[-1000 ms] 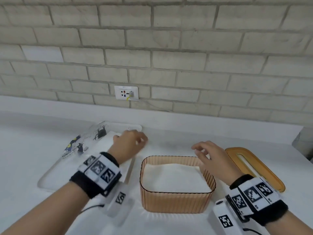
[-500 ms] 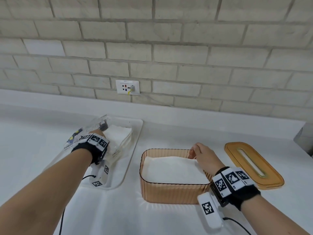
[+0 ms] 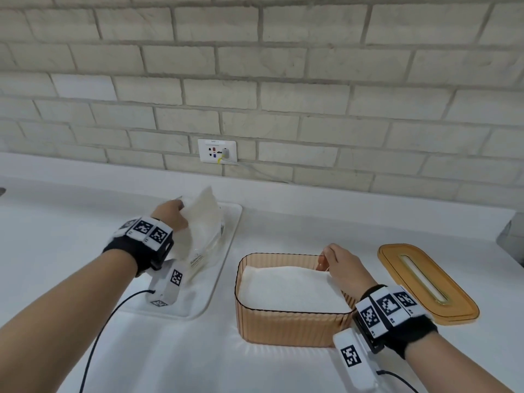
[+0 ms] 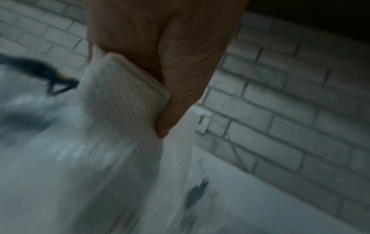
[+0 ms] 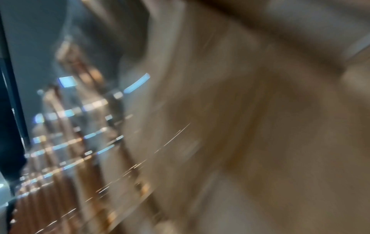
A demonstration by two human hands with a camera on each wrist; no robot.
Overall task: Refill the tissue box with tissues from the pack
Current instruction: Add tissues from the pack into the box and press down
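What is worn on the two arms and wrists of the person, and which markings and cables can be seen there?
Both forearms are bare, without sleeves. Each wrist carries a black band with white blocks printed with black square-pattern markers. Under each wrist hangs a white camera unit with similar markers; a thin black cable leaves it. The right wrist's band looks alike.

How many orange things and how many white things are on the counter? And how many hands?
Orange things: 2, the tissue box and its lid.
White things: 2, the tray and the bunch of tissues that the left hand holds.
Hands: 2, the left hand and the right hand.
Total: 6.
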